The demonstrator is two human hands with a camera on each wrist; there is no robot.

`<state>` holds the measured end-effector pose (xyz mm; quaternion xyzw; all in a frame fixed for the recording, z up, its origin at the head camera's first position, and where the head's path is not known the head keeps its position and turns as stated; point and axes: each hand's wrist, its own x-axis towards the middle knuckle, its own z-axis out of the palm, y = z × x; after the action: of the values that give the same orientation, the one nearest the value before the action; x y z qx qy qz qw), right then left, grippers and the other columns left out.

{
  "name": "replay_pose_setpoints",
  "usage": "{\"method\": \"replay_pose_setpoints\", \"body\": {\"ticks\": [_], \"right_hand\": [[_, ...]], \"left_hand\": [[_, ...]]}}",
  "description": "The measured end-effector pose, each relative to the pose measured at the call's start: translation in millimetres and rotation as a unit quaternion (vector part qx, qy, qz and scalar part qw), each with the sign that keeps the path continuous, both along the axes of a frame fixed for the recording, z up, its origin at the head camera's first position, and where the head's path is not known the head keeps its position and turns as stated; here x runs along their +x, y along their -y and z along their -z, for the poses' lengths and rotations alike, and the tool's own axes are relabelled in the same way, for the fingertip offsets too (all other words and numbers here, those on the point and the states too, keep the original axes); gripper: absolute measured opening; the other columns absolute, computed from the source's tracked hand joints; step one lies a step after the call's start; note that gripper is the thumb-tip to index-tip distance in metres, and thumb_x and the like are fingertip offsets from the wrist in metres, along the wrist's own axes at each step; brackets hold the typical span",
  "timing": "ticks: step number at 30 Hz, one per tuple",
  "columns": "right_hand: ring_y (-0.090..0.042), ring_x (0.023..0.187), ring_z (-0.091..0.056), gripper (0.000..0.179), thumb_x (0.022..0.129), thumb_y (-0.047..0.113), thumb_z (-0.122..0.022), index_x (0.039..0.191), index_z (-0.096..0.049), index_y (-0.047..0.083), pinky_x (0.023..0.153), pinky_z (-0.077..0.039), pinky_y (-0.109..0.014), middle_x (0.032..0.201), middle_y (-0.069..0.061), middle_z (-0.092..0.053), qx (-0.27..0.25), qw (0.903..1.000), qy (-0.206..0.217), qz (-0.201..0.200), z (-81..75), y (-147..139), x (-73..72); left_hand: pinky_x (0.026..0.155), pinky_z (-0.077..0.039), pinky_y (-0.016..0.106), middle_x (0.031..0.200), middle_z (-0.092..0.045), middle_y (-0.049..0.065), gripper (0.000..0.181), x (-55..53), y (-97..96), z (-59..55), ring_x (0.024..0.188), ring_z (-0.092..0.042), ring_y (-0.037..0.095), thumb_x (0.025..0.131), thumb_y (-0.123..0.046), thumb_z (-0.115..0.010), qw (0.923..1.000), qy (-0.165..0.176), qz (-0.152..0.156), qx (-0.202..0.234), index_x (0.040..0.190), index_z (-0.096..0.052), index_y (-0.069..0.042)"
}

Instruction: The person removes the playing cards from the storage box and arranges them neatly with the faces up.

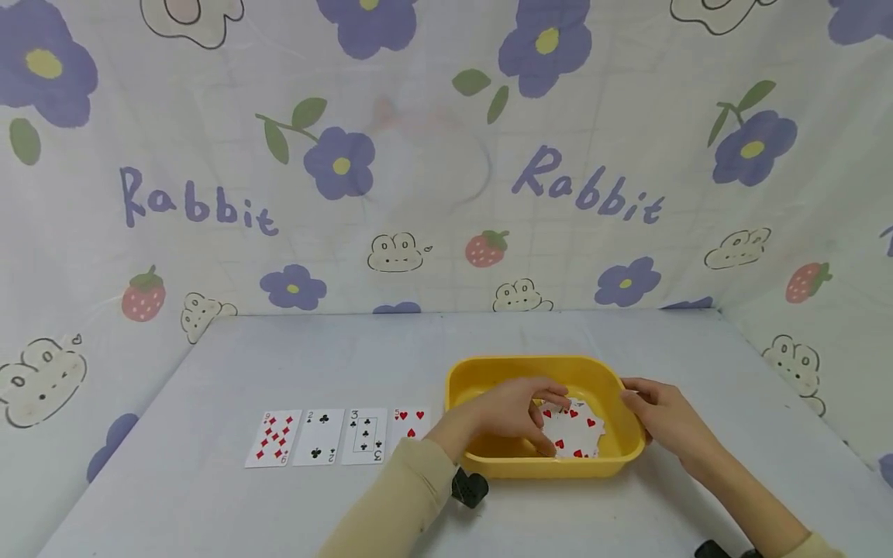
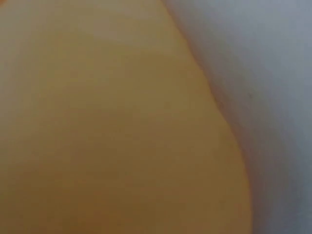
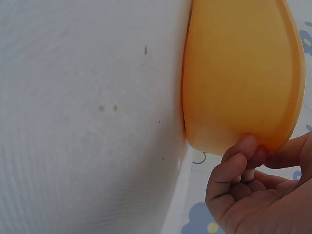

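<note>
So the yellow plastic tub (image 1: 544, 468) is a rounded-corner oblong sitting upright on the tabletop (image 1: 174, 504), lower right of centre; the right wrist view gets its smooth side, upper right. There's a messy pile of white playing cards (image 1: 582, 435) in its right half, red hearts showing on top. Lower left it's a neat face-up row, left to right: nine of diamonds (image 1: 274, 439), two of clubs (image 1: 318, 438), three of clubs (image 1: 364, 436), five of hearts (image 1: 412, 422), that last one partly covered.
</note>
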<state>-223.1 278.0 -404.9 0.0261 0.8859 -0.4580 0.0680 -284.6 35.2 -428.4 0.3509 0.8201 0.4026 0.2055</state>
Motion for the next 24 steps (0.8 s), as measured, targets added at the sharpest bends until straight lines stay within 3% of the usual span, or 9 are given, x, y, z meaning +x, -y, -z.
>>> {"method": "replay_pose_setpoints", "body": {"ticks": [3,6,10,19,24], "right_hand": [[-0.024,0.072,-0.052,0.049,0.105,0.021,-0.045,0.143,-0.038,-0.010,0.059,-0.049,-0.028,0.105,-0.017,-0.057,-0.001,1.0000,0.002,-0.001,-0.7,0.5,-0.1],[-0.024,0.072,-0.051,0.049,0.105,0.021,-0.045,0.143,-0.038,-0.011,0.059,-0.049,-0.028,0.104,-0.017,-0.056,-0.001,1.0000,-0.002,-0.004,-0.9,0.1,0.0],[-0.023,0.072,-0.051,0.049,0.106,0.021,-0.045,0.142,-0.039,-0.011,0.058,-0.049,-0.028,0.102,-0.016,-0.056,0.002,0.9999,-0.009,-0.005,-0.4,-0.2,0.9],[-0.023,0.070,-0.050,0.048,0.105,0.020,-0.045,0.142,-0.040,-0.011,0.057,-0.047,-0.028,0.095,-0.013,-0.055,0.003,0.9998,-0.018,-0.007,0.8,-0.3,1.5],[-0.023,0.071,-0.050,0.047,0.105,0.020,-0.045,0.141,-0.040,-0.011,0.057,-0.047,-0.028,0.095,-0.013,-0.056,0.003,0.9998,-0.021,-0.007,1.2,0.6,1.3]], "left_hand": [[0.074,-0.047,0.019,0.126,-0.061,-0.016,0.087,-1.1,-0.1,1.3,0.075,-0.056,0.008,0.073,-0.012,-0.089,0.9997,0.001,0.019,-0.018,0.147,-0.044,-0.015],[0.074,-0.045,0.017,0.105,-0.064,-0.010,0.090,0.6,0.2,0.2,0.074,-0.054,0.008,0.075,-0.012,-0.087,0.9984,-0.008,0.032,-0.046,0.151,-0.040,-0.018],[0.072,-0.043,0.017,0.083,-0.057,-0.003,0.088,1.8,-0.7,-0.9,0.071,-0.051,0.008,0.076,-0.011,-0.086,0.9971,-0.022,0.040,-0.062,0.151,-0.039,-0.016],[0.069,-0.042,0.015,0.119,-0.057,-0.012,0.089,2.7,-4.2,-0.3,0.072,-0.049,0.005,0.074,-0.011,-0.088,0.9965,-0.048,0.032,-0.061,0.148,-0.040,-0.011],[0.069,-0.043,0.016,0.119,-0.054,-0.011,0.090,3.2,-3.3,0.3,0.074,-0.050,0.005,0.072,-0.014,-0.090,0.9974,-0.045,0.012,-0.054,0.147,-0.040,-0.011]]}}
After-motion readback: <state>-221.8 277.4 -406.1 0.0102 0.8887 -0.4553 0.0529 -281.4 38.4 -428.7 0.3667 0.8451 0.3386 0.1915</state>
